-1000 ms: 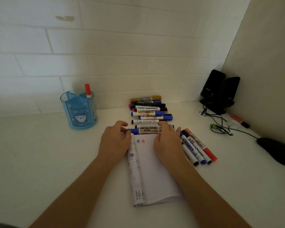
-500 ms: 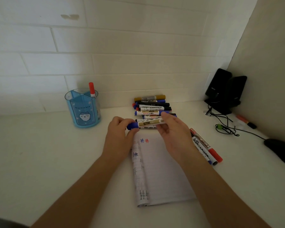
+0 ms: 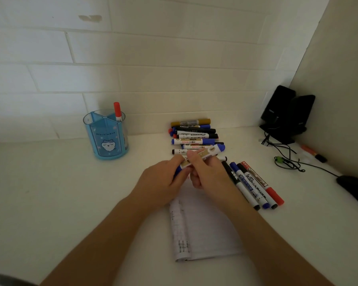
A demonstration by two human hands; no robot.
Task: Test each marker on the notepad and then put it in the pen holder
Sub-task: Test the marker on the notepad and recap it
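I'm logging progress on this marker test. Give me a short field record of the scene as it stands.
held marker: blue marker, tilted, above the notepad's top edge
left hand: on the marker's lower, capped end
right hand: on its barrel
notepad: open on the desk, small marks near its left edge
pen holder: blue, left of the pile, one red marker standing in it
pile: markers stacked by the wall
row: four markers lying right of the notepad

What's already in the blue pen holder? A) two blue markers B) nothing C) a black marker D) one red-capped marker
D: a single red-capped marker stands in the pen holder; no other marker shows in it.
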